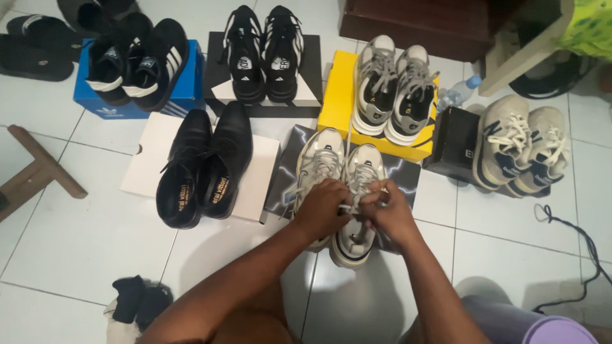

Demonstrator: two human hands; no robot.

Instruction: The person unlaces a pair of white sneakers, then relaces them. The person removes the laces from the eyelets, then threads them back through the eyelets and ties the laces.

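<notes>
- Head view: left hand (320, 207) and right hand (390, 213) side by side over the nearer cream sneaker (354, 210), fingers (336, 191) pinching its white laces (357, 202).
- Sneaker pair atop a dark lightning-print box (401, 171) on the white tiled floor (83, 236).
- Just left: black dress shoes (203, 167) on a white box (146, 159).
- Beyond: grey sneakers (394, 89) on a yellow box (338, 95).

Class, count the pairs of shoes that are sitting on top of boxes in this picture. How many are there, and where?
5, perhaps 6: black-and-white pair back left, black striped pair beside it, grey pair on yellow, black dress shoes, the silver pair under both hands. The beige pair's support is unclear.
</notes>
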